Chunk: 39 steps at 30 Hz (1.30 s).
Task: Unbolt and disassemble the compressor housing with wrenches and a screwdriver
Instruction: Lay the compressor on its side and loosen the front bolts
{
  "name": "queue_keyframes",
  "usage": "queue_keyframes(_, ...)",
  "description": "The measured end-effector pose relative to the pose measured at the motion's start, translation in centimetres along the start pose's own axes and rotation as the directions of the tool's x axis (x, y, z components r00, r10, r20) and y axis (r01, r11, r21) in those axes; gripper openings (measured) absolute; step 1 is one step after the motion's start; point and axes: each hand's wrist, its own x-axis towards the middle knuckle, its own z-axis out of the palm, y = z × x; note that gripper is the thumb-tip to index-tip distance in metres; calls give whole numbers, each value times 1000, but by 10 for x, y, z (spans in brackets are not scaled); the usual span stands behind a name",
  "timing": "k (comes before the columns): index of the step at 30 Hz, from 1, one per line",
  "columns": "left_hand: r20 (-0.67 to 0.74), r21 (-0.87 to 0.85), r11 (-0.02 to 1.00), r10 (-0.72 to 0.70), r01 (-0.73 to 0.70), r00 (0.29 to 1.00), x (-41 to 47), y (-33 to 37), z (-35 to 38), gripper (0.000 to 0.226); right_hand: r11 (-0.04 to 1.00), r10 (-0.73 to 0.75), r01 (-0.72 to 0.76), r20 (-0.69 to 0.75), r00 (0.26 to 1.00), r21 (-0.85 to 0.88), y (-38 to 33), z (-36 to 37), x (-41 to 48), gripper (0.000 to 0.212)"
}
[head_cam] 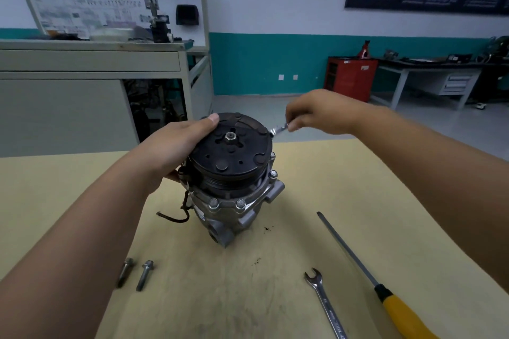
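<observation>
Head view: left hand (pixel 176 146) grips compressor (pixel 231 173); right hand (pixel 319 113) pinches a wrench (pixel 278 129) behind it; bolts (pixel 144 275), second wrench (pixel 325 303), screwdriver (pixel 358 264) lie nearside.

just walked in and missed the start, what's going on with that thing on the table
A person is taking apart a compressor standing upright on the table. The left hand grips its black pulley, apparently steadying it, while the right hand pinches a small wrench at the far side. Two bolts lie loose at front left; several flange bolts are not yet out. A spare wrench and a screwdriver lie at right.
</observation>
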Motion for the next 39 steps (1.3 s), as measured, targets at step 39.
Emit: queue_keyframes(39,-187,131,919,391,-371,901,-95,-17,69,32,213,531,48,-157,832,976,-130,99,-148,35)
